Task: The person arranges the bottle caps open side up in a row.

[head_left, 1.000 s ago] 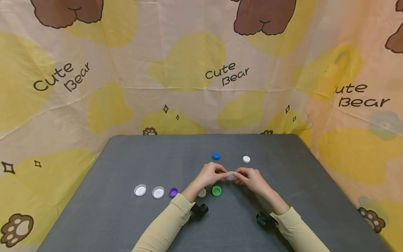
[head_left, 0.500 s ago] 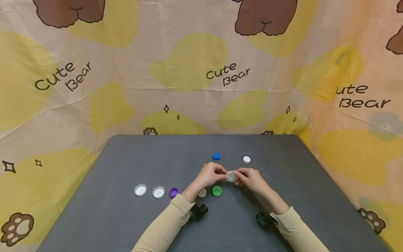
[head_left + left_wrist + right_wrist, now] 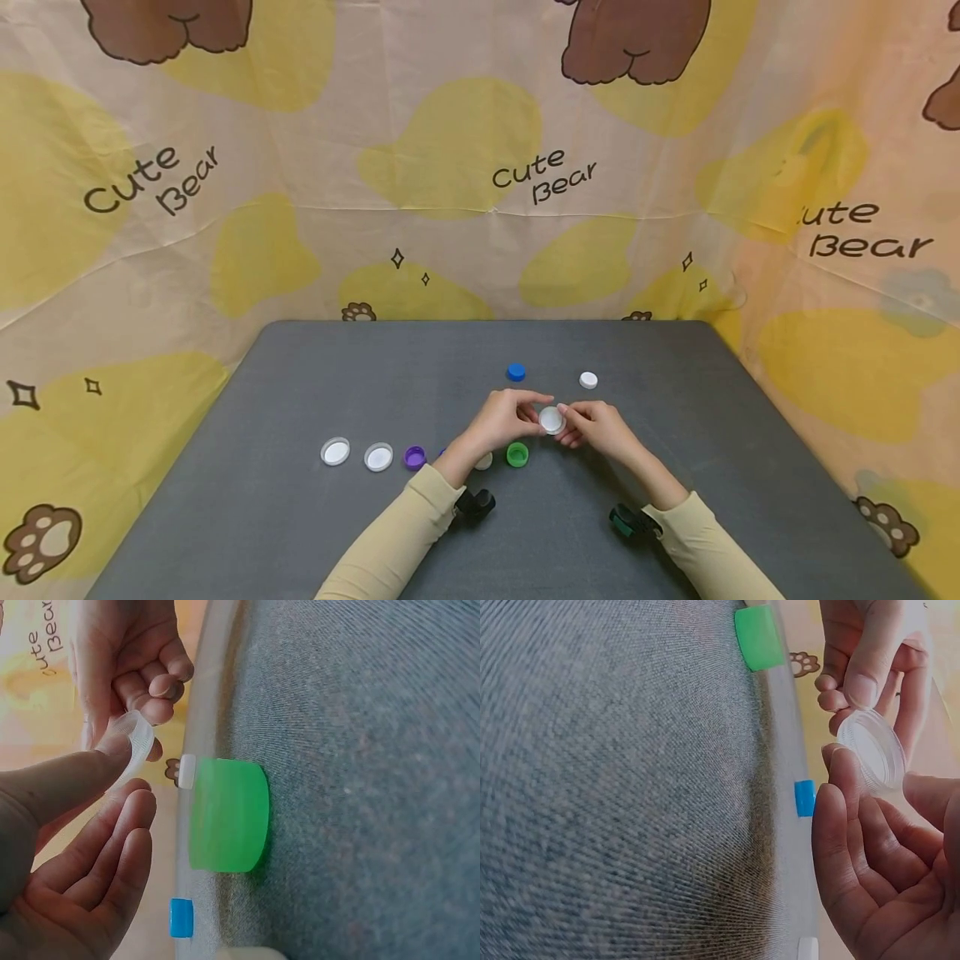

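Note:
In the head view a round clear-and-white plastic lid [image 3: 552, 420] is held up between both hands, its round face toward the head camera. My left hand [image 3: 504, 419] pinches its left edge with the thumb low and the index finger stretched over the top. My right hand [image 3: 600, 425] grips the right edge between thumb and fingers. From the left wrist, the lid [image 3: 138, 746] appears nearly edge-on under the left thumb. The right wrist view shows the lid [image 3: 871, 750] tilted between the fingers of both hands. Nearest below sits a green cap [image 3: 517, 454].
On the grey table [image 3: 225, 533] lie a blue cap [image 3: 516, 372] and a white cap [image 3: 588, 380] beyond the hands. Leftward are a purple cap [image 3: 415, 457] and two white lids, one at the far left [image 3: 335, 451]. A beige cap [image 3: 483, 461] is partly behind the left wrist.
The lid has turned from lying nearly flat to facing the head camera. The left index finger has lifted and stretched out. Both arms stay in about the same place.

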`<state>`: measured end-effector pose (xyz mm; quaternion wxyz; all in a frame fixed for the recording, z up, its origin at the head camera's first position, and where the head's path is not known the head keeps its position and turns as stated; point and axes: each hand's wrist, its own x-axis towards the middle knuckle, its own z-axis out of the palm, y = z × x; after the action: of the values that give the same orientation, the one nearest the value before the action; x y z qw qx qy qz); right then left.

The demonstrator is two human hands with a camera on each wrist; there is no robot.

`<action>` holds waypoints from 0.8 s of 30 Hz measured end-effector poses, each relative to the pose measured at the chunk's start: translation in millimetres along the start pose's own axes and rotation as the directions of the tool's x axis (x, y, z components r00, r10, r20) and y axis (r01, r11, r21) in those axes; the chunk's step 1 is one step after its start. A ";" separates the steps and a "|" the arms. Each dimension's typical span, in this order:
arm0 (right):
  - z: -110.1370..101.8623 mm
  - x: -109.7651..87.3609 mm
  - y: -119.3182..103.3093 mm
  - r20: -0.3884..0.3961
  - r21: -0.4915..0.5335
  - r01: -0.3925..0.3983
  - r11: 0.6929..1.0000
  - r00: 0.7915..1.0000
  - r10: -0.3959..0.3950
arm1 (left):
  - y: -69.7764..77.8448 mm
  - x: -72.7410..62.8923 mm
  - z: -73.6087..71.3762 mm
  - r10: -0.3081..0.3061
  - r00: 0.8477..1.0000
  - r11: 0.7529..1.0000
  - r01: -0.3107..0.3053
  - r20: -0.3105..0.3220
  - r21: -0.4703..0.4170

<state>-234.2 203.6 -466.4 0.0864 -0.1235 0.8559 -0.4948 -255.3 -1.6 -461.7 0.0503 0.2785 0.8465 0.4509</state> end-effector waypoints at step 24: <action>3.3 -3.2 0.5 0.004 0.068 -0.006 0.998 1.000 0.006 | -6.2 -0.1 5.2 0.000 1.000 0.999 0.000 0.012 0.051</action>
<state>-230.3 202.1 -468.3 0.0935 -0.1189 0.8387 -0.5232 -256.2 -0.5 -469.7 0.0483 0.2824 0.8574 0.4275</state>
